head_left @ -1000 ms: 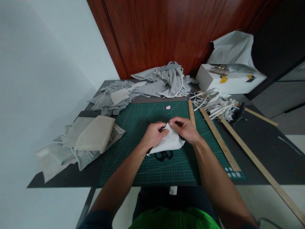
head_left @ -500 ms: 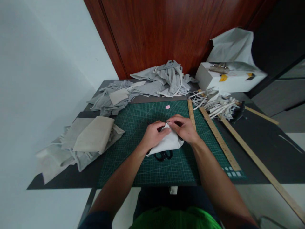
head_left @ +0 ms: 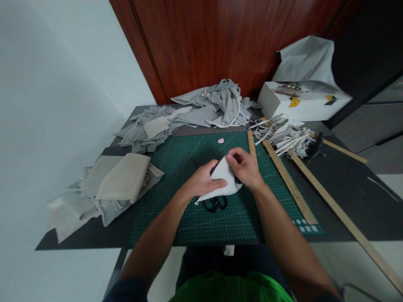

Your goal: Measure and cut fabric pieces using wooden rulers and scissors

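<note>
A: Your hands, compared with half a second ago?
B: The fingertips then met at the top corner of the white cloth [head_left: 224, 178]; your left hand [head_left: 201, 181] now sits lower and to the left, its thumb laid across the cloth, and the two hands are apart. Your right hand [head_left: 244, 167] remains at that corner, slightly raised, and more of the cloth's face shows.

A: State of your grip?
B: Left, thumb and fingers closed on the cloth's left part; right, thumb and forefinger pinching its peak. The cloth is between your hands, above the middle of the green cutting mat [head_left: 239, 228].

A: Surroundings?
B: Beneath the cloth's near edge, black looped handles [head_left: 215, 206]; beyond your hands, a small pink piece [head_left: 221, 141] on the mat. To your right, a short ruler [head_left: 252, 147] just beside your right hand, then a middle ruler [head_left: 289, 182] and a long ruler [head_left: 330, 203]. Farther off, white strips [head_left: 292, 136] before a white box [head_left: 299, 111]; at the back, a grey cloth heap [head_left: 220, 107]; to your left, a folded beige cloth [head_left: 124, 178] atop other fabric.

A: Obscured parts?
B: The cloth hides whatever adjoins the handles. Your left fingers lie mostly behind the cloth; dark shapes along its edges near both hands cannot be identified. The long ruler is cut off at the right margin.
</note>
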`<state>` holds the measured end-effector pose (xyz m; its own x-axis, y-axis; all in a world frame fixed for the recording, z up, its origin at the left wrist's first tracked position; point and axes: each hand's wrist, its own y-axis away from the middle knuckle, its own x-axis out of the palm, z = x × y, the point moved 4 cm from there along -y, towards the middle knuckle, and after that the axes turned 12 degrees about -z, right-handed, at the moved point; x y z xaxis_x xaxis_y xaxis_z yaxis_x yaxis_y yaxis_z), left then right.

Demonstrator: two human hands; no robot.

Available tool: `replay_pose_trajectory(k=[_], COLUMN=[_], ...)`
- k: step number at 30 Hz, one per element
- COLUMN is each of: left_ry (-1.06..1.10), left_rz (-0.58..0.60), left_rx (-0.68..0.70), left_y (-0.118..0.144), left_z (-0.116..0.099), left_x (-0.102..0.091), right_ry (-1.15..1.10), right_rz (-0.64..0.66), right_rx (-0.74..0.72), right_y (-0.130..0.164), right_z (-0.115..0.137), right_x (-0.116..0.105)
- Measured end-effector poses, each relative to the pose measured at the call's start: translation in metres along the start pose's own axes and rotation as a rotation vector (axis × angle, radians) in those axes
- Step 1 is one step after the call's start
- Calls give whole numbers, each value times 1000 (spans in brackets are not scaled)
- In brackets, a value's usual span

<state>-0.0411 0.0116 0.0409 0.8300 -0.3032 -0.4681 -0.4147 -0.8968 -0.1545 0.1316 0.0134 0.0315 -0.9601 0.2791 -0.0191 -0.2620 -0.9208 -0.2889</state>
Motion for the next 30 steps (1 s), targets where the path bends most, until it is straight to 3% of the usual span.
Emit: replay_pose_trajectory(k=[3, 6, 11, 15, 18, 20, 24, 30], left_ry=[13, 64, 218, 303, 372, 393, 324, 396], left_rz=[236, 279, 117, -211, -396, -387, -245, -453], left_rx=[-67, -104, -77, -70, -74, -73, -159, -166], left_y=[5, 7, 4, -3, -6, -7, -7, -13], left_z=[-1, -4, -4, 8, 12, 11, 12, 29], left_x=[-10, -31, -59, -67, -62, -56, -50, -62], right_ry=[94, 153, 95, 25, -5, -20, -32, -24], right_rz=[-161, -312, -499, -629, -635, -647, -706, -616], right_rx=[-63, -81, -135, -182, -124, -107, -137, -46], right_y=[-5, -10, -16, -18, -20, -20, -22, -28], right_z=[-2, -5, -2, -2, -7, -7, -5, -18], right_x=[-14, -27, -40, -49, -53, -55, -61, -57])
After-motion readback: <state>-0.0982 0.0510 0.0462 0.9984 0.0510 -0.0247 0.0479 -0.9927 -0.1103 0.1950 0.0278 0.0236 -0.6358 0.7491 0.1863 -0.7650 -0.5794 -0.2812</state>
